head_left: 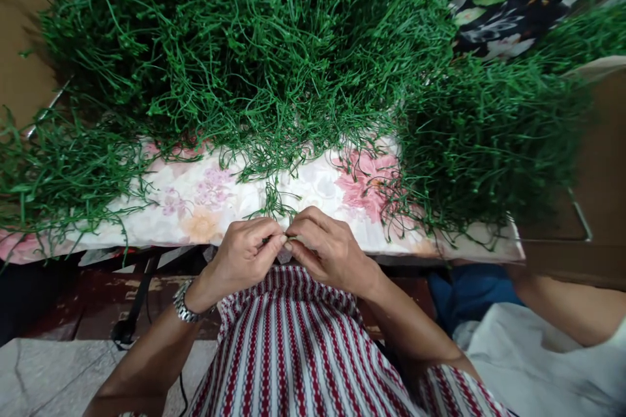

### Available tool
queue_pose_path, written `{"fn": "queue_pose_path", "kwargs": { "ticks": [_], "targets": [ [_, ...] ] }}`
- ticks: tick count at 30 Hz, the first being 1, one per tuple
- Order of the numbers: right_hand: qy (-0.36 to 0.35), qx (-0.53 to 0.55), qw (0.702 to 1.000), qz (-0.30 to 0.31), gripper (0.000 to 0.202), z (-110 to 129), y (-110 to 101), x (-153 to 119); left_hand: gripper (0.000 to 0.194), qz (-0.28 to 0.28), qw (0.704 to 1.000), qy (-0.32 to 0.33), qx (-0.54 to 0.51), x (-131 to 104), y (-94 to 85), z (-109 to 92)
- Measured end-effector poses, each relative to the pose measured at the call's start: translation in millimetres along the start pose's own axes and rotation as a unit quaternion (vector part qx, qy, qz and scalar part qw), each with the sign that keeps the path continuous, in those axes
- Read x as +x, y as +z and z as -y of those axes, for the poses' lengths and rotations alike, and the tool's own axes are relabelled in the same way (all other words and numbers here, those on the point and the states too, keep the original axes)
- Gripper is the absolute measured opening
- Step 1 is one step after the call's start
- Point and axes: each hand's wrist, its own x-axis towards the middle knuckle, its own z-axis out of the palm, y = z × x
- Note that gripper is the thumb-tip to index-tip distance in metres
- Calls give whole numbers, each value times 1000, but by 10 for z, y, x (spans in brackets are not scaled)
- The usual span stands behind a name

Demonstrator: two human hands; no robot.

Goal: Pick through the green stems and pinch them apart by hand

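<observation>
Both my hands meet at the table's front edge, fingertips almost touching. My left hand (250,249), with a metal watch on its wrist, pinches a small green stem, mostly hidden by the fingers. From the other side, the thumb and forefinger of my right hand (330,249) close on the same small piece. Just beyond my fingers, a little cluster of thin green stems (274,199) lies on the white flowered tablecloth (308,189). A large heap of similar stems with small knobby tips (264,45) covers the back of the table.
Smaller stem piles lie at left (73,166) and right (484,150). A dark flowered bag (503,16) stands at the back right. Cardboard (604,189) borders the right side. Another person's arm (577,309) is close at the right. A thin metal tool (51,104) lies at left.
</observation>
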Motion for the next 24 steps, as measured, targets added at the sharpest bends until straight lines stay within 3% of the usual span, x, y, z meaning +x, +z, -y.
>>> {"fn": "queue_pose_path", "kwargs": {
  "ticks": [6, 10, 18, 24],
  "targets": [
    [55, 179, 980, 62, 9, -74, -20, 4, 19, 52, 996, 14, -78, -9, -11, 7],
    [109, 247, 958, 96, 5, -92, -15, 11, 10, 52, 996, 18, -75, -13, -24, -7],
    [99, 205, 973, 42, 2, -42, 11, 14, 8, -6, 997, -12, -82, -13, 43, 3],
    [70, 146, 986, 45, 5, -26, 59, -8, 13, -13, 996, -7, -84, 1, 30, -14]
  ]
}}
